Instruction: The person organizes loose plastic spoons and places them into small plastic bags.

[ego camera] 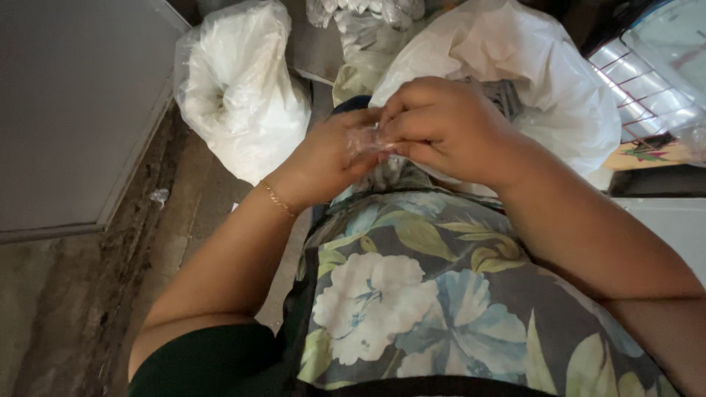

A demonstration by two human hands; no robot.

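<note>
My left hand [327, 158] and my right hand [448, 125] meet in front of me, above my lap. Both pinch a small piece of clear thin plastic [370, 137] between their fingertips. The right hand's fingers curl over the plastic and hide most of it. A thin gold bracelet [277, 198] circles my left wrist. Below the hands lies my floral-print garment [412, 294] with large pale flowers and green leaves.
A full white plastic bag [239, 95] stands on the floor at the left. A larger white bag [544, 73] sits behind my hands. A wire rack [640, 81] is at the upper right, a grey panel [73, 110] along the left, over a dirty concrete floor [88, 294].
</note>
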